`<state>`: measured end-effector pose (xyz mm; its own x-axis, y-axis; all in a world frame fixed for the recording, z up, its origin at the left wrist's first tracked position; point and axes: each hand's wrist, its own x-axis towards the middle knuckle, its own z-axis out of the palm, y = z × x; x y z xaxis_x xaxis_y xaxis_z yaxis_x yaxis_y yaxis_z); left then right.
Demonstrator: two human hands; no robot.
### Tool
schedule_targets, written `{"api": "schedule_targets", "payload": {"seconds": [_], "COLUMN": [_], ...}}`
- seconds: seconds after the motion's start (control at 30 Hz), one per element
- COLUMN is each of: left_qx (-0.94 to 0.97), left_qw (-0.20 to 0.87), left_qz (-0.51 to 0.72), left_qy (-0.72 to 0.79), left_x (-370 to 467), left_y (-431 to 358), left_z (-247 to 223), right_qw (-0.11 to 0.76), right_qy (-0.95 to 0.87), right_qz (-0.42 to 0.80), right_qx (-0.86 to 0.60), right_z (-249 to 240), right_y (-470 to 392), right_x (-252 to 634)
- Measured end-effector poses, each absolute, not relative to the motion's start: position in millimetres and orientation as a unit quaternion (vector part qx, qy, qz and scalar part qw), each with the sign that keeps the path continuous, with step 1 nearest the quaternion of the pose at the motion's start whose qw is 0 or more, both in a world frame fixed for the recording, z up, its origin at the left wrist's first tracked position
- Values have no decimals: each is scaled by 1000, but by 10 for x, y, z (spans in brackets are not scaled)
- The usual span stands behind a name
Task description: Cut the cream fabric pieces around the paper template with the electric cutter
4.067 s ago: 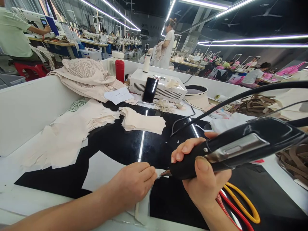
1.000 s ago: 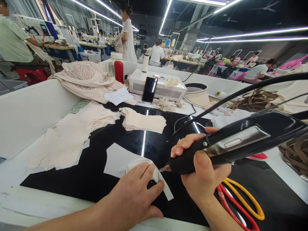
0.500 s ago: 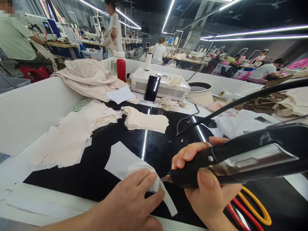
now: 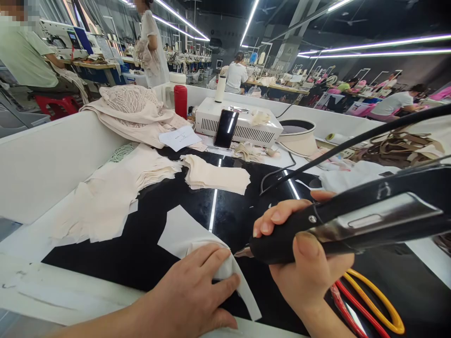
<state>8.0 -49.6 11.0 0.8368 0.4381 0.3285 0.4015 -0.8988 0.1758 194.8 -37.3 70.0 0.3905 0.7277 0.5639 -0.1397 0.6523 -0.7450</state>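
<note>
While the black desk is carrying stacks of beige fabric, the right hand is holding its grip closed around a black cutting tool, whose tip is touching a white fabric piece. The left hand is pressing flat on that piece, fingers spread, near the desk's front edge.
</note>
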Motion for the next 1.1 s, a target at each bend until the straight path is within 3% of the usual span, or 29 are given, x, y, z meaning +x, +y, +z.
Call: {"api": "schedule_targets", "payload": {"seconds": [1.1], "left_qx": [956], "left_qw": [44], "left_qz": [193], "left_qy": [217], "left_x": [-32], "left_y": [-402], "left_z": [259], "right_qw": [770], "right_qy": [-489], "right_qz": [280], "right_qx": [-300], "right_z": [637], "right_y": [-291], "right_x": [2040]}}
